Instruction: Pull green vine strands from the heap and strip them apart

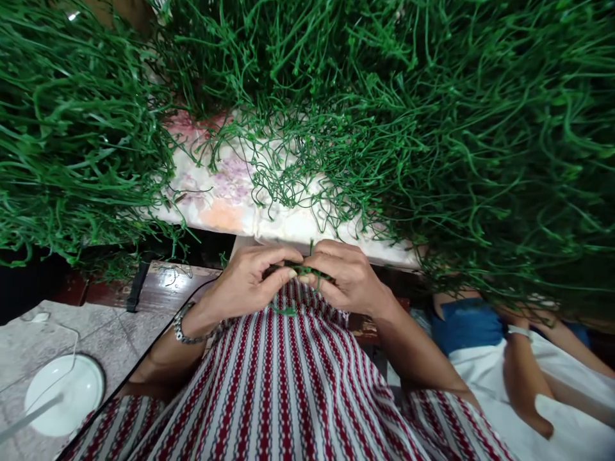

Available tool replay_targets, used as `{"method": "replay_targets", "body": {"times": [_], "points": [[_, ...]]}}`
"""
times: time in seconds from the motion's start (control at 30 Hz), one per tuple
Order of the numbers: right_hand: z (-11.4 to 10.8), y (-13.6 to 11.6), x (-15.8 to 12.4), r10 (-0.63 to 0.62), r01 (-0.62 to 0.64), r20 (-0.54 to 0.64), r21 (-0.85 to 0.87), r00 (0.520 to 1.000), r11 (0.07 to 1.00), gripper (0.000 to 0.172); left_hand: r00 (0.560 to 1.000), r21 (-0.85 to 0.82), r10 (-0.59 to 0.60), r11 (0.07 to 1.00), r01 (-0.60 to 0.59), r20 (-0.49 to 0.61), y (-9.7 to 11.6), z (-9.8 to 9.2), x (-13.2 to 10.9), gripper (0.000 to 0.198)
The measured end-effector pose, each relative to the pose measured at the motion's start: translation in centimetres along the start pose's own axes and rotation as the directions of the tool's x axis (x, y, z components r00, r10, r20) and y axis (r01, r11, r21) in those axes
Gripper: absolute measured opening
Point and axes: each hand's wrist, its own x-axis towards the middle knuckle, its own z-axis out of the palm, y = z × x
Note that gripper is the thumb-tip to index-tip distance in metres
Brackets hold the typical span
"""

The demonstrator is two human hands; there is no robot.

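Taking the person's two hands as the clock's centre, I see a few green strands between the fingertips, above the striped clothing. They are thin, dark and bent, one short tip standing toward twelve, the rest partly covered by fingers.

The bench has its near edge just past the hands at twelve. Its flowered cloth shows from eleven to twelve, between a left heap at ten and a bigger right heap at two, which spills over the edge; loose strands straggle across at twelve. A co-worker's arm is at four, well apart.

The left hand keeps a narrow grip, thumb and forefinger pinching the strands. The right hand is curled just beside it, its grip narrow too, thumb and fingers on the same strands.
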Motion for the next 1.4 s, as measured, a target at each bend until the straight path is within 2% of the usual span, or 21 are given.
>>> {"method": "replay_targets", "body": {"times": [0.07, 0.17, 0.23, 0.3, 0.33, 0.4, 0.43, 0.5, 0.57, 0.67, 0.73, 0.8, 0.87, 0.93, 1.0, 1.07, 1.17, 1.23, 1.3, 1.33, 1.4], "points": [[-0.3, -0.3, 0.0, -0.026, 0.03, 0.13, -0.027, 0.991, 0.999, 0.025, 0.996, 0.039, 0.046, 0.998, -0.049, 0.079, 0.0, 0.0, 0.0, 0.014], [-0.7, -0.8, 0.1, -0.057, 0.085, 0.296, -0.084, 0.954, 0.993, 0.028, 0.971, 0.099, 0.086, 0.989, -0.111, 0.223, 0.1, -0.2, 0.0, 0.016], [-1.3, -1.1, 0.1, -0.091, 0.131, 0.372, -0.083, 0.924, 0.988, 0.027, 0.937, 0.14, 0.118, 0.975, -0.172, 0.328, 0.2, -0.8, -0.3, 0.022], [-2.5, -1.2, -0.2, -0.127, 0.16, 0.416, -0.044, 0.901, 0.986, 0.029, 0.92, 0.142, 0.144, 0.968, -0.208, 0.364, 0.5, -2.1, -0.8, 0.024], [-3.2, -1.1, -0.4, -0.128, 0.151, 0.412, -0.022, 0.902, 0.988, 0.031, 0.927, 0.128, 0.154, 0.969, -0.209, 0.343, 0.6, -2.8, -1.0, 0.023], [-4.8, -0.9, -0.8, -0.07, 0.081, 0.352, -0.017, 0.934, 0.997, 0.033, 0.98, 0.085, 0.115, 0.988, -0.13, 0.163, 0.8, -3.9, -1.3, 0.016], [-5.3, -0.8, -0.9, -0.027, 0.039, 0.305, -0.034, 0.952, 0.999, 0.032, 0.992, 0.075, 0.091, 0.992, -0.097, 0.082, 0.9, -4.1, -1.3, 0.013], [-5.7, -0.8, -0.8, 0.013, 0.005, 0.241, -0.075, 0.97, 0.997, 0.026, 0.999, 0.039, -0.018, 0.999, 0.017, 0.027, 1.0, -3.8, -1.0, 0.008], [-5.1, -0.9, -0.4, -0.003, 0.011, 0.158, -0.054, 0.987, 0.998, 0.022, 0.993, -0.041, -0.115, 0.993, 0.114, -0.007, 0.9, -2.7, -0.5, 0.008], [-3.1, -1.1, 0.3, 0.052, -0.049, -0.026, 0.123, 0.998, 0.991, 0.02, 0.977, -0.185, -0.196, 0.966, 0.178, -0.082, 0.5, -1.1, 0.0, 0.009], [-1.5, -1.1, 0.6, 0.167, -0.144, -0.079, 0.24, 0.983, 0.96, 0.016, 0.973, -0.246, -0.202, 0.954, 0.169, -0.115, 0.2, -0.4, 0.1, 0.011], [-0.1, -1.1, 0.8, 0.251, -0.219, -0.066, 0.316, 0.966, 0.923, 0.017, 0.969, -0.272, -0.191, 0.952, 0.143, -0.159, 0.0, 0.2, -0.1, 0.009], [1.2, -1.2, 0.9, 0.274, -0.238, -0.058, 0.346, 0.96, 0.908, 0.027, 0.96, -0.257, -0.164, 0.961, 0.104, -0.226, -0.1, 0.6, -0.2, 0.006], [2.1, -1.2, 0.9, 0.257, -0.219, -0.083, 0.315, 0.963, 0.923, 0.035, 0.951, -0.205, -0.12, 0.977, 0.062, -0.284, -0.1, 1.0, -0.3, 0.003], [2.7, -1.3, 0.8, 0.232, -0.199, -0.131, 0.222, 0.964, 0.955, 0.027, 0.951, -0.12, -0.061, 0.992, 0.025, -0.303, -0.1, 1.3, -0.3, 0.004], [2.9, -1.3, 0.7, 0.193, -0.175, -0.139, 0.13, 0.971, 0.976, 0.024, 0.963, -0.03, 0.002, 0.999, -0.011, -0.269, -0.1, 1.5, -0.4, 0.006], [2.2, -1.6, 0.3, 0.1, -0.096, -0.06, 0.073, 0.993, 0.993, 0.029, 0.979, 0.028, 0.069, 0.998, -0.065, -0.19, 0.0, 1.3, -0.7, 0.009], [1.3, -1.9, -0.1, 0.051, -0.051, 0.002, 0.1, 0.999, 0.994, 0.029, 0.985, 0.033, 0.088, 0.996, -0.084, -0.151, 0.0, 0.7, -1.0, 0.009], [-0.1, -2.2, -0.6, 0.084, -0.085, 0.014, 0.185, 0.996, 0.979, 0.03, 0.969, 0.013, 0.094, 0.995, -0.094, -0.23, -0.2, -0.2, -1.2, 0.009], [-0.9, -2.4, -0.9, 0.137, -0.131, -0.013, 0.229, 0.99, 0.965, 0.029, 0.94, -0.01, 0.08, 0.996, -0.088, -0.331, -0.2, -0.8, -1.2, 0.01], [-2.3, -2.4, -1.3, 0.272, -0.231, -0.113, 0.285, 0.956, 0.93, 0.025, 0.834, -0.104, 0.026, 0.99, -0.099, -0.55, -0.3, -1.6, -1.1, 0.013]]}}
